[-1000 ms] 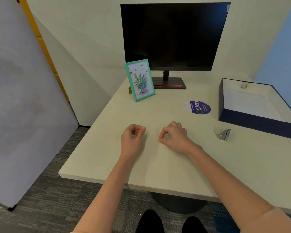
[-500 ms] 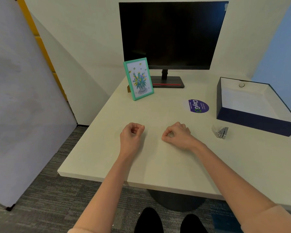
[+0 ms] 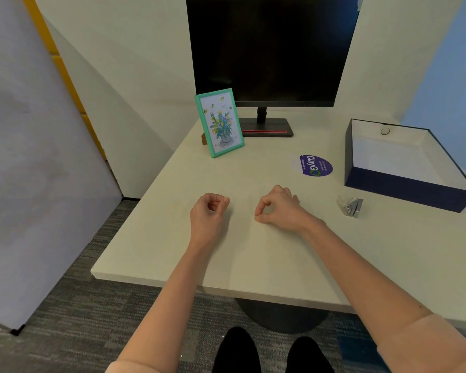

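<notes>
My left hand [image 3: 209,211] rests on the beige table [image 3: 253,259] with its fingers curled into a fist that holds nothing. My right hand [image 3: 279,210] lies a short way to its right, also curled, thumb tip meeting the forefinger, with nothing visible in it. A small clear bag with metal parts [image 3: 350,205] lies on the table to the right of my right hand, apart from it.
A dark monitor [image 3: 272,49] stands at the back with a teal-framed flower picture [image 3: 219,122] to its left. A purple round sticker [image 3: 312,165] marks the table. An open navy box [image 3: 404,184] with a small ring inside sits far right. Table's front edge is near.
Both hands stay curled in about the same place on the table; the view has shifted slightly. Nothing was picked up or let go.
</notes>
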Demonstrator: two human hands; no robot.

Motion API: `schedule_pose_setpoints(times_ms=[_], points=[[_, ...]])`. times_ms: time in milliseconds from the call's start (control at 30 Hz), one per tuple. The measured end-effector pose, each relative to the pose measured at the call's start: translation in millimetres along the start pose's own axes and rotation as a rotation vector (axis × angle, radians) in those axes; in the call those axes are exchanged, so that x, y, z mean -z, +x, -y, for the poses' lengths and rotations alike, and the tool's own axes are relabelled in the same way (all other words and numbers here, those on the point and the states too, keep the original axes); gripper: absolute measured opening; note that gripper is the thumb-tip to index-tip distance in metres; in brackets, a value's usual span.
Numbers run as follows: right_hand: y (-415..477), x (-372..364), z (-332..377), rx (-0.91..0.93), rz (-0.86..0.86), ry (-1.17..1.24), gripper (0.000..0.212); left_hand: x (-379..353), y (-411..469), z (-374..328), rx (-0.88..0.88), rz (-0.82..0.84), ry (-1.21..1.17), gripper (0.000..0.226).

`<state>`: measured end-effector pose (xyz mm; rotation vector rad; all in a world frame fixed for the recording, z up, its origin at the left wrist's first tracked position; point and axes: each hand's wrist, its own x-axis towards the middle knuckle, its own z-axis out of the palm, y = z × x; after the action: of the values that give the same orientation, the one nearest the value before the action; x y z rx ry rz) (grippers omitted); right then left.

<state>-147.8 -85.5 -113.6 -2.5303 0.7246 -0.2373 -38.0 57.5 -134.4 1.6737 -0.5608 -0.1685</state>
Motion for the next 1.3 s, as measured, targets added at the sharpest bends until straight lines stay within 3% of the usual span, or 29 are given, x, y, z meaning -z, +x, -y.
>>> schedule_pose_setpoints(times_ms=[300, 467, 767, 1067, 1200, 1300], points=[[-0.3, -0.6, -0.5, 0.0, 0.134, -0.101, 0.015, -0.2, 0.6, 0.2, 0.0, 0.0, 0.004, 0.01], [3.0, 20.2, -18.5, -0.071, 0.049, 0.295, 0.008, -0.7, 0.7, 0.8, 0.011, 0.005, -0.002, 0.011], [-24.2, 64.6, -43.4, -0.119, -0.102, 0.531, 0.014, -4.0, -1.5, -5.2, -0.039, 0.028, 0.096, 0.01], [-108.1, 96.1, -77.2, -0.241, -0.221, 0.491, 0.014, -110.0, -68.5, -60.3, -0.167, 0.313, 0.046, 0.007], [-174.9, 129.1, -100.9, -0.328, -0.344, 0.428, 0.026, -162.0, -113.3, -102.3, -0.236, 0.421, -0.038, 0.007], [-241.2, 157.2, -131.4, -0.393, -0.467, 0.409, 0.023, -203.5, -158.7, -138.6, -0.304, 0.542, -0.097, 0.009]])
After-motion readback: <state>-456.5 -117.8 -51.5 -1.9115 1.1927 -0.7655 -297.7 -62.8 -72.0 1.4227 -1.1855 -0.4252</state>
